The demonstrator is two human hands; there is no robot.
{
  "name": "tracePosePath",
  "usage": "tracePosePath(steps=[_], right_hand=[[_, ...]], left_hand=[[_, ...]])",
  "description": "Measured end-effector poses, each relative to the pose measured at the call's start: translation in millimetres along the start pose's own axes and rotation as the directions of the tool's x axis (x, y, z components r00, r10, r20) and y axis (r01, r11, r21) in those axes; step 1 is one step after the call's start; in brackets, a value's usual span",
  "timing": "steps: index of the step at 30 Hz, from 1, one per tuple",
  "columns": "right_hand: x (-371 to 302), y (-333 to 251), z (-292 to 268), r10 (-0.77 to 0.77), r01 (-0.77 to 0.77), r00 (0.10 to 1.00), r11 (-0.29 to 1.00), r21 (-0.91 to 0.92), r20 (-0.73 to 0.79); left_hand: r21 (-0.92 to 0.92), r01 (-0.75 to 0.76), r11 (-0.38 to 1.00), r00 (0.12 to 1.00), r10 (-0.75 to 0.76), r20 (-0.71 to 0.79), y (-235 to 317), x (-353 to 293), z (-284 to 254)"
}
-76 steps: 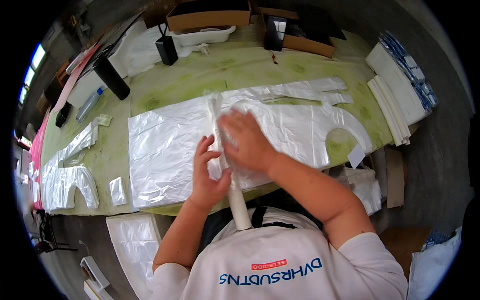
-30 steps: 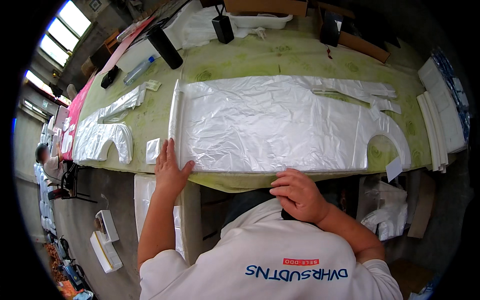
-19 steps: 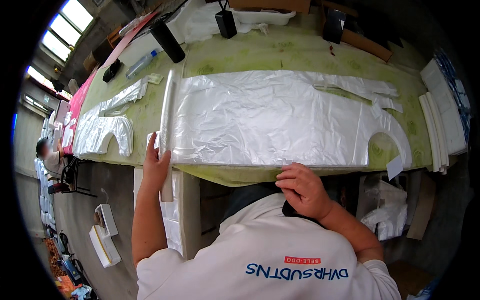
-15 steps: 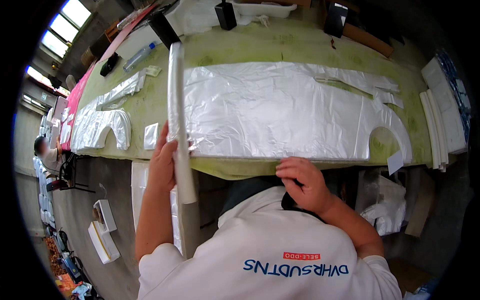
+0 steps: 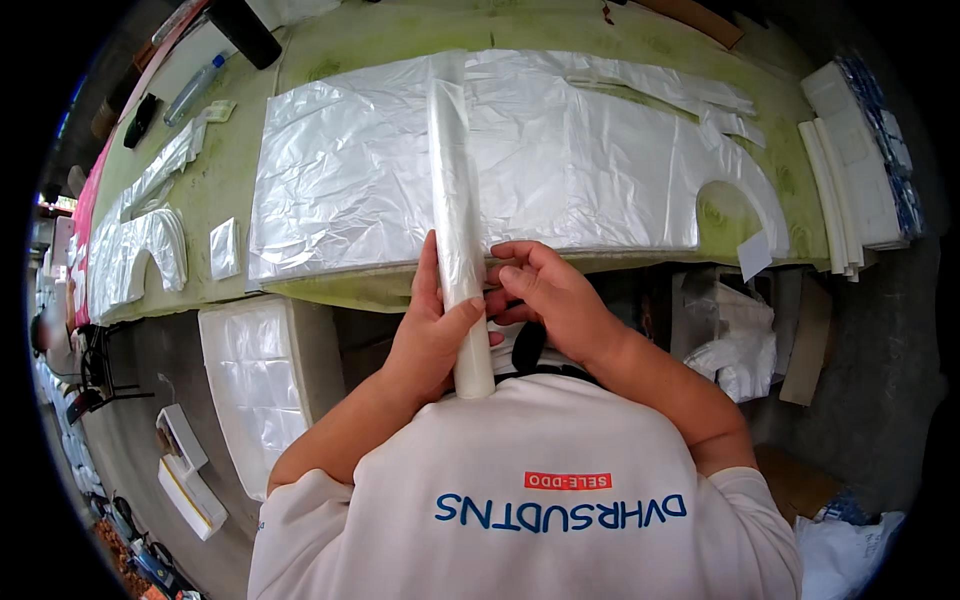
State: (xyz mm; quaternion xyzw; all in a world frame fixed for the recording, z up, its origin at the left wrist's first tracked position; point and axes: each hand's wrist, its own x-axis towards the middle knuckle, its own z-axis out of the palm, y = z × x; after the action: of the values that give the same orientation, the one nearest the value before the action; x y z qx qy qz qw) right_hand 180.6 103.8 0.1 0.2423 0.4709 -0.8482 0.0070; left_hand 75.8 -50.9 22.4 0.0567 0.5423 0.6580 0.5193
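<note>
A long roll of clear plastic film (image 5: 452,180) stands nearly upright in the view before my chest. My left hand (image 5: 425,335) is wrapped round its lower part, thumb across the front and fingertips showing past the right side. Right beside the roll is my right hand (image 5: 565,305), its fingers curled inward and the tips close against the film; anything pinched there is hidden. Behind the roll, a wide stack of thin, shiny white plastic sheets (image 5: 590,160) lies on the green-covered table (image 5: 380,50), with a rounded cut-out and narrow strips at its right end.
Cut plastic pieces (image 5: 150,240) and a small folded square (image 5: 225,248) lie left. A water bottle (image 5: 195,90) and dark cylinder (image 5: 243,32) stand farther back. White rolls (image 5: 830,200) lean at the right end. Below the front edge is a stack of plastic packs (image 5: 255,370).
The film roll has moved right, from the sheets' left edge to over their middle. My right hand has come left to the roll. The view has shifted downward, nearer the table's front.
</note>
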Motion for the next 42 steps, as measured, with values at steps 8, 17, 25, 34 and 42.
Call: tracePosePath(steps=[8,17,25,34,42], right_hand=[[20.4,11.0,12.5,-0.03,0.018,0.996,0.991,-0.132,-0.085],[11.9,15.5,6.2,0.064,-0.057,0.996,0.993,0.107,-0.066],[-1.2,-0.7,-12.7,0.029,0.007,0.985,0.978,0.209,-0.167],[-51.2,-7.7,-73.2,-0.09,0.072,0.958,0.995,-0.076,-0.272],[-88.0,9.2,-101.4,-0.154,0.105,0.953,0.976,-0.192,-0.261]], left_hand=[[0.19,-0.152,0.97,0.984,0.167,-0.062,-30.5,-0.4,-14.1],[-0.025,-0.134,0.991,0.987,0.131,-0.093,-28.8,0.7,0.5],[0.132,0.006,0.991,0.991,-0.023,0.128,-26.3,13.1,3.1],[0.539,-0.448,0.713,0.873,0.479,0.091,52.1,95.9,-5.7],[0.616,-0.193,0.764,0.981,0.127,0.149,135.2,159.3,-5.1]])
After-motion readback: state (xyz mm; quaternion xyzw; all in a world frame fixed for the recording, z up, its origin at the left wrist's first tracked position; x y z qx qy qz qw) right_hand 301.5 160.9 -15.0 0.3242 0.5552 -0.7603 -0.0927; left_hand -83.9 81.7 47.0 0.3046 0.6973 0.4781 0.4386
